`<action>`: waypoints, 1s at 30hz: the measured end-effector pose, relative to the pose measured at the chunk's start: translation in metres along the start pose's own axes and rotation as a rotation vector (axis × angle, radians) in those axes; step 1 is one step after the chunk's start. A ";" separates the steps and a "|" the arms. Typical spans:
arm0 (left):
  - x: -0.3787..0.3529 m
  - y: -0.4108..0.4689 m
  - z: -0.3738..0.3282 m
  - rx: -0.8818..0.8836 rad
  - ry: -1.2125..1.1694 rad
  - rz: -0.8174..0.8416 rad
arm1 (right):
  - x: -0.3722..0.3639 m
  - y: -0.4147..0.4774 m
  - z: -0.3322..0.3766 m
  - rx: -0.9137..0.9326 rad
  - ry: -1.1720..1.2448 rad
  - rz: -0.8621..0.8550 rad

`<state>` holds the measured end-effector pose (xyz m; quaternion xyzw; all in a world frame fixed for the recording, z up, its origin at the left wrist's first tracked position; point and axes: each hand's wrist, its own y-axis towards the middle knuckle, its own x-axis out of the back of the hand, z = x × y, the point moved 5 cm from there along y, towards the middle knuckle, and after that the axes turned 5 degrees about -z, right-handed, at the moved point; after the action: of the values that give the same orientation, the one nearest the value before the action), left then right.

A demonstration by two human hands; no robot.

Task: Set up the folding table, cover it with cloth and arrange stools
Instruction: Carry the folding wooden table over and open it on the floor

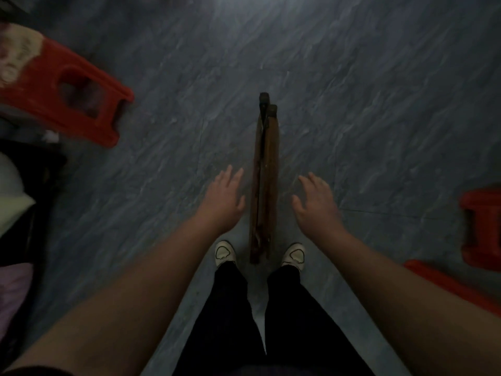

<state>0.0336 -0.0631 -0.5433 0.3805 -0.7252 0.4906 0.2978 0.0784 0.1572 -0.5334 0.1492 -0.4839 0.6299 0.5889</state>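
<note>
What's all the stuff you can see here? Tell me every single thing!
folding table: one, brown, folded, standing on edge between the shoes
stools: two, red, one upper left, one at the right edge; a red piece lower right may be a third
cloth: one, pale, patterned, blurred, on the upper-left stool
purple thing: one, lower left edge, too blurred to name
floor: grey, marbled, under everything
shoes: two, white, either side of the table's near end
trousers: black, bottom middle
left hand: open, left of the table
right hand: open, right of the table
</note>
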 end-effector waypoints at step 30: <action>0.013 -0.383 0.031 -0.173 0.176 -0.264 | -0.010 -0.403 0.055 0.137 -0.272 -0.417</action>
<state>0.3481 -0.1835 -0.3577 0.4009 -0.6794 0.4143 0.4538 0.4170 0.0428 -0.3399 0.3686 -0.4735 0.5005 0.6240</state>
